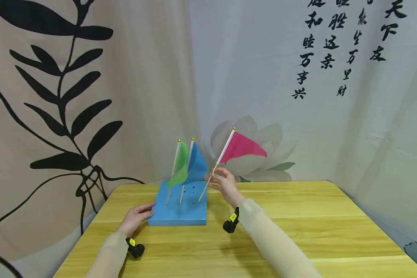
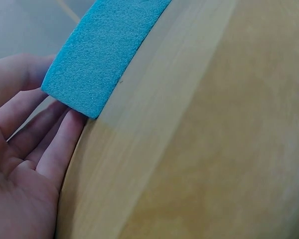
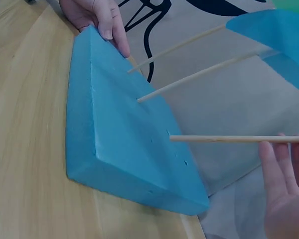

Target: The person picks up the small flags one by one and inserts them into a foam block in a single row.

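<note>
A blue foam block (image 1: 177, 221) with small holes in its top lies on the table. My left hand (image 1: 136, 218) touches its left side; in the left wrist view the fingers (image 2: 65, 142) lie against the block's end. The right hand (image 1: 226, 186) pinches the wooden stick of a pink flag (image 1: 243, 148), which leans up to the right. In the right wrist view the stick's lower tip is over the block near a hole; whether it touches, I cannot tell. A green flag (image 1: 180, 164) and a blue flag (image 1: 196, 164) stand in the block, left of the pink one.
The wooden table (image 1: 299, 227) extends around the block. Behind it hangs a pale curtain (image 1: 153, 96) with black leaves and writing printed on it. Each wrist wears a small black camera (image 1: 231, 221).
</note>
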A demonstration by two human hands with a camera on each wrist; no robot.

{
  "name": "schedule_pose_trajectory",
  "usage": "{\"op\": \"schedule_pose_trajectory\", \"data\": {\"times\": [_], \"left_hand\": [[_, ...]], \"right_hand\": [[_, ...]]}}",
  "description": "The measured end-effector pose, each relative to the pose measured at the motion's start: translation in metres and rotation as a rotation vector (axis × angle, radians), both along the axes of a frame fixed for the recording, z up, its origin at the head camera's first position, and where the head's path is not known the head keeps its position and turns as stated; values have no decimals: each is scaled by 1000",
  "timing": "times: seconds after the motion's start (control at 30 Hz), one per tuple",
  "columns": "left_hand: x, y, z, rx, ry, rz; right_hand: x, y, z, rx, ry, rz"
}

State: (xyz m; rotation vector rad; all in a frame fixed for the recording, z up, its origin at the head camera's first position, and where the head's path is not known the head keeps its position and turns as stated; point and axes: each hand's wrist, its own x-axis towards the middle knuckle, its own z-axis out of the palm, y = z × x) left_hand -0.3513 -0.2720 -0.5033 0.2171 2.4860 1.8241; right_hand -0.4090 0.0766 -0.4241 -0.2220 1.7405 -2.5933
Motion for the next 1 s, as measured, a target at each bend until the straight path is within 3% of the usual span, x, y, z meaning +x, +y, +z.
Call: {"op": "schedule_pose_trajectory", "data": {"times": [1.0], "left_hand": [[-1,2,1,24,-19,19]], "right_hand": [[-4,-32,-7,170,66,-2]]}}
